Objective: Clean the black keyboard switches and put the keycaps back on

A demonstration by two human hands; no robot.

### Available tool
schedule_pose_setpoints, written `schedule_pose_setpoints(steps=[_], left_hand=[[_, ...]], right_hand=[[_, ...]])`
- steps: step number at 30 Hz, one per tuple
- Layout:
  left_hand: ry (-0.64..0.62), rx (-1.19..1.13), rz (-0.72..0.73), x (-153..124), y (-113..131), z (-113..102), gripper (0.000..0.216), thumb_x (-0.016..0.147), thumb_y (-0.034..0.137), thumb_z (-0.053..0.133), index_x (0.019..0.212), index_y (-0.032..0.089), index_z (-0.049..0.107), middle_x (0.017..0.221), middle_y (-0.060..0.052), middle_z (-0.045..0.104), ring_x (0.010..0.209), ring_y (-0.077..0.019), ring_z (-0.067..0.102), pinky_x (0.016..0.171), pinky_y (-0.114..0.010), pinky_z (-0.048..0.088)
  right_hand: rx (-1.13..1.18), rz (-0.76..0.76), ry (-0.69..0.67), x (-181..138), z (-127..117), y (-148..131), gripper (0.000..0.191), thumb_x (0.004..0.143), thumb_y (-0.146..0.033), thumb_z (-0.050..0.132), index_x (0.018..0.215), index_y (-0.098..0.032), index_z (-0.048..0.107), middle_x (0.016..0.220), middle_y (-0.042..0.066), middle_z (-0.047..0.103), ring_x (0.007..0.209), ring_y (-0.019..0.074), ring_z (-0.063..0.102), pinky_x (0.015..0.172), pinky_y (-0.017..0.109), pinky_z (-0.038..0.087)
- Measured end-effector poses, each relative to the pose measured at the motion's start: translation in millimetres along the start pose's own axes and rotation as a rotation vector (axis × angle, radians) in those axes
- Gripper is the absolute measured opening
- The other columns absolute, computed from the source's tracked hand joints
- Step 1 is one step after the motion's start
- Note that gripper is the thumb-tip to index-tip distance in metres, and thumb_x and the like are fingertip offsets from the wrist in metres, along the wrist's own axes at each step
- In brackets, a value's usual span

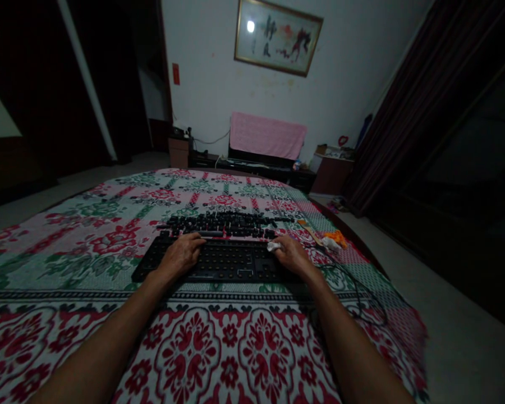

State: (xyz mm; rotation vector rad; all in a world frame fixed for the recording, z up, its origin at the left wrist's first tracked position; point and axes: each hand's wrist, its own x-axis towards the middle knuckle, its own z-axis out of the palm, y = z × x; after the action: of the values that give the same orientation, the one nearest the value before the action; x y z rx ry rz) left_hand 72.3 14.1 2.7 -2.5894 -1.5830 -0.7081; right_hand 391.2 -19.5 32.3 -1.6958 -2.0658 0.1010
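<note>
A black keyboard (227,261) with its keycaps off lies on the patterned bedspread, rows of small switches showing. My left hand (183,252) grips its upper left part, fingers curled toward the far edge. Over the right part of the keyboard, my right hand (292,255) pinches a crumpled white tissue (273,246) between thumb and fingers. Just beyond the far edge lie many loose black keycaps (231,220), spread in a wide heap.
Right of the keyboard are a flat brush (309,231), an orange cloth (336,238), a white crumpled wad (330,243) and a looping black cable (357,292). The floral bedspread (193,342) covers the bed. A pink towel (267,136) hangs over a low cabinet by the wall.
</note>
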Motion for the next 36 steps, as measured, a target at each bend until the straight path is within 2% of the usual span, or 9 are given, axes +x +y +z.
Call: schedule_pose_setpoints(steps=[7, 11, 15, 22, 27, 33, 36], left_hand=[[-0.013, 0.043, -0.060, 7, 5, 3, 0.032, 0.079, 0.022, 0.038, 0.095, 0.021, 0.066, 0.103, -0.005, 0.062, 0.095, -0.0188, 0.056, 0.089, -0.030, 0.043], [-0.005, 0.086, -0.108, 9, 10, 3, 0.030, 0.077, 0.021, 0.039, 0.091, 0.019, 0.066, 0.098, -0.007, 0.062, 0.094, -0.0207, 0.055, 0.090, -0.033, 0.042], [0.005, 0.112, -0.136, 10, 16, 0, 0.028, 0.075, 0.020, 0.041, 0.089, 0.018, 0.065, 0.094, -0.008, 0.062, 0.091, -0.0222, 0.055, 0.087, -0.035, 0.043], [-0.014, 0.135, -0.180, 11, 19, -4, 0.026, 0.075, 0.021, 0.042, 0.087, 0.020, 0.065, 0.094, -0.007, 0.061, 0.092, -0.0225, 0.054, 0.083, -0.034, 0.044], [-0.002, 0.166, -0.178, 8, 11, -8, 0.025, 0.075, 0.020, 0.041, 0.087, 0.019, 0.064, 0.094, -0.007, 0.060, 0.093, -0.0221, 0.053, 0.081, -0.033, 0.045], [0.011, 0.200, -0.252, 6, 5, -10, 0.029, 0.076, 0.017, 0.039, 0.090, 0.019, 0.064, 0.096, -0.008, 0.061, 0.091, -0.0236, 0.055, 0.076, -0.033, 0.046], [0.037, 0.187, -0.200, 9, 13, -6, 0.032, 0.077, 0.017, 0.038, 0.095, 0.018, 0.064, 0.100, -0.008, 0.060, 0.092, -0.0225, 0.055, 0.080, -0.033, 0.045]], right_hand=[[-0.041, 0.037, 0.006, 4, 8, 8, 0.023, 0.076, -0.017, 0.046, 0.094, -0.016, 0.061, 0.093, 0.006, 0.062, 0.086, 0.0164, 0.054, 0.076, 0.024, 0.038], [-0.090, 0.068, 0.057, 5, 11, 9, 0.021, 0.075, -0.015, 0.046, 0.091, -0.017, 0.061, 0.091, 0.007, 0.061, 0.085, 0.0165, 0.053, 0.075, 0.024, 0.037], [-0.104, 0.038, 0.055, 4, 12, 7, 0.020, 0.076, -0.015, 0.044, 0.087, -0.015, 0.060, 0.088, 0.008, 0.060, 0.083, 0.0170, 0.052, 0.074, 0.025, 0.036], [-0.156, 0.033, 0.115, 3, 17, -4, 0.019, 0.075, -0.012, 0.043, 0.086, -0.014, 0.058, 0.085, 0.008, 0.059, 0.082, 0.0183, 0.050, 0.074, 0.026, 0.034], [-0.130, -0.009, 0.133, 2, 24, -14, 0.018, 0.076, -0.011, 0.040, 0.084, -0.015, 0.055, 0.085, 0.008, 0.058, 0.082, 0.0180, 0.049, 0.075, 0.026, 0.033], [-0.087, -0.032, 0.127, 4, 31, -21, 0.019, 0.077, -0.011, 0.039, 0.087, -0.015, 0.055, 0.086, 0.007, 0.056, 0.083, 0.0173, 0.049, 0.077, 0.025, 0.033], [-0.071, -0.042, 0.118, 4, 30, -20, 0.020, 0.077, -0.010, 0.040, 0.089, -0.015, 0.055, 0.087, 0.007, 0.056, 0.085, 0.0171, 0.049, 0.078, 0.025, 0.034]])
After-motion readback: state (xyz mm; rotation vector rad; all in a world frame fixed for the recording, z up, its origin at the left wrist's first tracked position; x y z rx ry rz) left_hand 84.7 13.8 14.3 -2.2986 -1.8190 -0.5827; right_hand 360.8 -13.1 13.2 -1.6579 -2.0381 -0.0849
